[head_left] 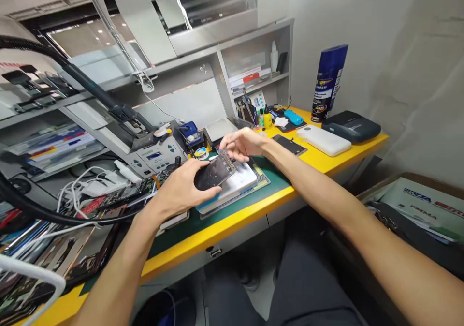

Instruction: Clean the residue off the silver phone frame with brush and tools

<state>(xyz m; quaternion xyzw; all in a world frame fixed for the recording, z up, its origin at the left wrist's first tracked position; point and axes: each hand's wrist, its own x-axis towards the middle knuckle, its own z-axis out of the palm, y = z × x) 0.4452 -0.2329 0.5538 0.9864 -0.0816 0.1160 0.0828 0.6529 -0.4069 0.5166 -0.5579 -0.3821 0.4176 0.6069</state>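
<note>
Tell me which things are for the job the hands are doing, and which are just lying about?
Probably for the job:
- dark panel, held in the left grip, with the right grip at its far end
- white block underneath
- green mat

Probably just about:
- blue spray can
- white slab
- black case
- yellow bottle

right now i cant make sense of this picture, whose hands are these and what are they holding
No robot here: these belong to a person wearing a camera on their head, which looks forward and down. The left hand holds a thin dark panel; the right hand is at its far end, though whether it grips is unclear. Below, a green mat covers part of a yellow bench; a blue spray can, white device and black case sit to the right.
</note>
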